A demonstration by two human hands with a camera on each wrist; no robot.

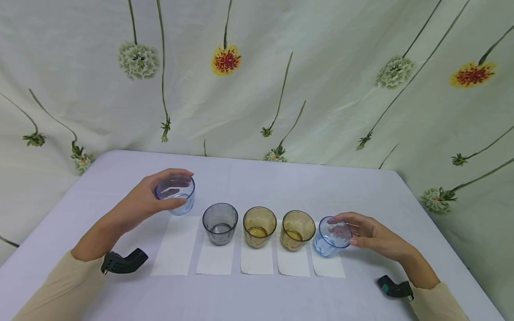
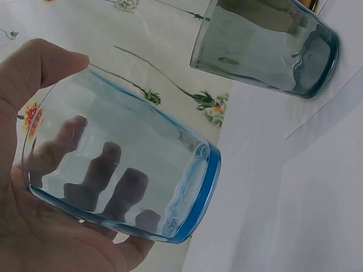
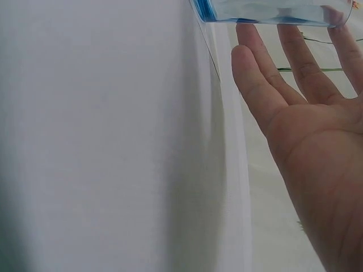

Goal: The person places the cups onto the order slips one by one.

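Note:
My left hand (image 1: 154, 196) grips a clear blue glass (image 2: 125, 153) round its side, thumb on the near side and fingers on the far side. In the head view it overlaps the far end of the leftmost white paper strip (image 1: 172, 249). My right hand (image 1: 375, 234) is beside a second blue glass (image 1: 332, 238) at the right end of the row. Its fingertips are right at the rim and side; the palm stays apart, as the right wrist view shows. Between them stand a grey glass (image 1: 220, 225) and two amber glasses (image 1: 259, 227), (image 1: 298, 231), upright.
Several white paper strips (image 1: 257, 263) lie side by side on the white-covered table (image 1: 257, 298), under the row of glasses. A flower-printed cloth (image 1: 257, 98) hangs behind the table's far edge. A black device (image 1: 124, 261) sits at each wrist.

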